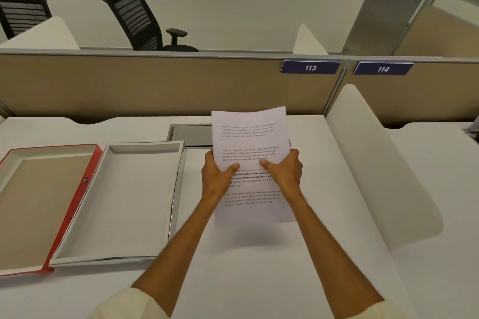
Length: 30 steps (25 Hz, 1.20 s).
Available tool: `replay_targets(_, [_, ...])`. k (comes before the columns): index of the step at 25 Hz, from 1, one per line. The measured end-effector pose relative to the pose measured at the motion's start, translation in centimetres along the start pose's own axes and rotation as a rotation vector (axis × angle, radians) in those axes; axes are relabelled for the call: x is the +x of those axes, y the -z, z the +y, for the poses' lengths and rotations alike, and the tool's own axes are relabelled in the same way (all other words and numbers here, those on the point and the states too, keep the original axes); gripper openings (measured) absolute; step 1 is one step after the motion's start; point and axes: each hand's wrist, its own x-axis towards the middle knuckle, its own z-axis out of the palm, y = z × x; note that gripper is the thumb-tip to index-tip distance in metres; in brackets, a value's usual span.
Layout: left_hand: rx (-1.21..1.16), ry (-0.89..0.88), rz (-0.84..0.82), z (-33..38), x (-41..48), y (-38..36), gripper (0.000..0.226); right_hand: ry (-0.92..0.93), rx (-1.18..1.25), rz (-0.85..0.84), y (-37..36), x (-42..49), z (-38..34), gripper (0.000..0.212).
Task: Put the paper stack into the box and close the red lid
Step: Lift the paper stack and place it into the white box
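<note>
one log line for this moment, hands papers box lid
left hand: gripping paper stack | right hand: gripping it | stack: lifted, right of box | box: open, empty | red lid: open flat

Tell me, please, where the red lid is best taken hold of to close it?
Probably grip the red lid at its far-left long rim, coming from the left. It lies open, inside up, joined to the box along its right edge, so the left rim swings over.

We note the box (124,202) on the desk (259,267), left of centre, with its lid (39,204) lying open just to its left. The paper stack (251,142) sits right of the box, above the desk, left hand (217,176) and right hand (285,169) gripping its side edges. A partition (155,85) stands behind.
</note>
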Motion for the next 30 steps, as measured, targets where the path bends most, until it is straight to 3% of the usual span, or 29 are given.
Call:
replay_targets(16, [0.167, 0.126, -0.122, -1.4, 1.4, 2.3, 0.058, -0.079, -0.149, -0.151, -2.5, 0.4, 1.4, 0.06])
replay_targets(30, [0.128, 0.102, -0.122, -4.1, 2.5, 11.9, 0.053, -0.047, -0.11, -0.181, -9.8, -5.1, -2.4, 0.061])
